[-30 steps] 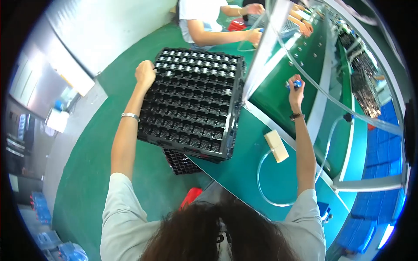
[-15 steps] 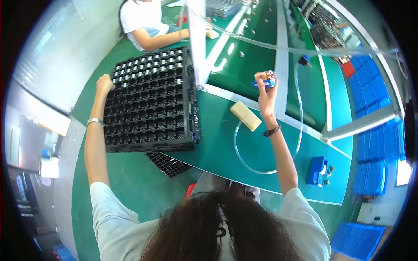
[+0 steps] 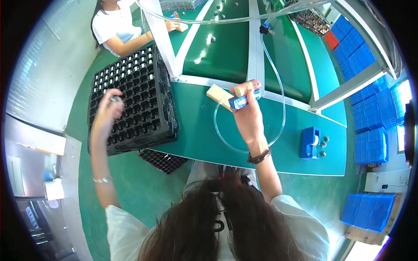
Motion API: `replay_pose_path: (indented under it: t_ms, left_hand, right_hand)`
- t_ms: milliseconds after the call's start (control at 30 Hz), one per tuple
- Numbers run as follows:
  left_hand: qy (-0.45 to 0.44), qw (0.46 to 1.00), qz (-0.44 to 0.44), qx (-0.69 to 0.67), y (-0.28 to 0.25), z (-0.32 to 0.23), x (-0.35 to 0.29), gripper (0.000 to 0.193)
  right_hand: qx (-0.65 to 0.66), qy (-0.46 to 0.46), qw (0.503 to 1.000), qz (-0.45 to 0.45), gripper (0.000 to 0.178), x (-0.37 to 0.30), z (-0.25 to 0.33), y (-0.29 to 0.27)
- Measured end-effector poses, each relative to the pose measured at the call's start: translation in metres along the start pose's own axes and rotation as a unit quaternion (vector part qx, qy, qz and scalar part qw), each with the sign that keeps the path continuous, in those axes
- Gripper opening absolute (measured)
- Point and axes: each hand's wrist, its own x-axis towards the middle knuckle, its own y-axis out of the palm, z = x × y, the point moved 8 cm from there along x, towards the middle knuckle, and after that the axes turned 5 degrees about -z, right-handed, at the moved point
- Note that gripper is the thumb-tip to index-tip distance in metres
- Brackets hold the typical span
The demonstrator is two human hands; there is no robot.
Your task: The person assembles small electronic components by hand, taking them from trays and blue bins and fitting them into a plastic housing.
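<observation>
My left hand (image 3: 108, 109) hovers over the stacked black compartment trays (image 3: 135, 93) at the bench's left end and pinches a small silvery part between its fingertips. My right hand (image 3: 247, 111) is raised over the green bench (image 3: 244, 139) and grips a small blue tool (image 3: 242, 101) joined to a clear hose (image 3: 278, 87). A brownish piece sits at the fingertips just above the tool. A tan block (image 3: 219, 95) lies on the bench beside that hand.
A conveyor belt (image 3: 222, 48) with several small parts runs beyond a metal rail. A blue tape dispenser (image 3: 310, 142) stands at the right. Another person (image 3: 119, 28) in a white shirt works at the far left. Blue bins (image 3: 368, 135) are stacked at the right.
My left hand moved from the trays' far edge onto their top and now pinches a small part. My right hand came down and nearer, still on the blue tool. The view tilted.
</observation>
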Motion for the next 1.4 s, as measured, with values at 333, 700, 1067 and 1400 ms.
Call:
replay_pose_path:
  t_ms: [333,700,1067,1400]
  left_hand:
    - [-0.134,0.847,0.031,-0.514,0.216,0.051,-0.109,0.031]
    - [-0.088,0.929,0.019,-0.360,0.237,0.056,-0.129,0.037]
    - [-0.081,0.951,0.044,-0.294,0.227,0.058,-0.130,0.032]
    - [-0.074,0.943,-0.002,-0.326,0.239,0.058,-0.135,0.031]
  right_hand:
    - [-0.152,-0.058,0.986,-0.039,0.044,-0.070,-0.012,-0.011]
    - [-0.204,-0.081,0.975,-0.034,0.043,-0.098,-0.017,-0.021]
    - [-0.181,-0.037,0.982,-0.042,0.039,-0.103,-0.029,-0.030]
    - [-0.178,-0.032,0.982,-0.051,0.040,-0.098,-0.032,-0.034]
